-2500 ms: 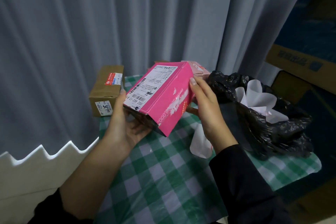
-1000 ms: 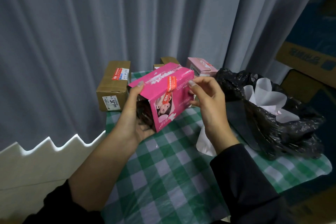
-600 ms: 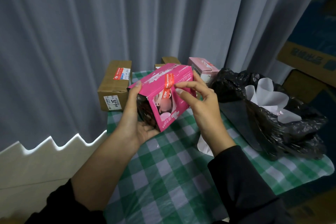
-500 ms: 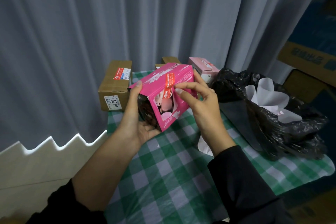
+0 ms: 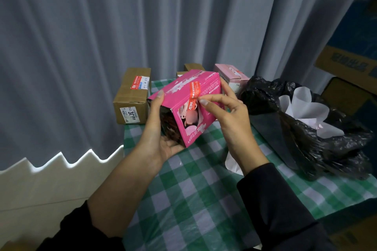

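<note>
A bright pink carton (image 5: 181, 89) with a red seal strip (image 5: 194, 92) across its top edge is held above the checked table. My left hand (image 5: 161, 136) cradles it from below, palm under the dark end and fingers up its left side. My right hand (image 5: 234, 122) grips the carton's right part, one fingertip resting on the near face right beside the red strip and the other fingers curled over the top edge.
A green-and-white checked cloth (image 5: 193, 199) covers the table. At the back stand a brown parcel (image 5: 132, 96), a small brown box (image 5: 191, 66) and a pale pink box (image 5: 230, 75). A black bag (image 5: 326, 149) holding white paper (image 5: 304, 108) sits right. Grey curtain behind.
The carton has been turned from its label side to the face with the red strip. My right hand's fingertip moved onto the near face beside that strip.
</note>
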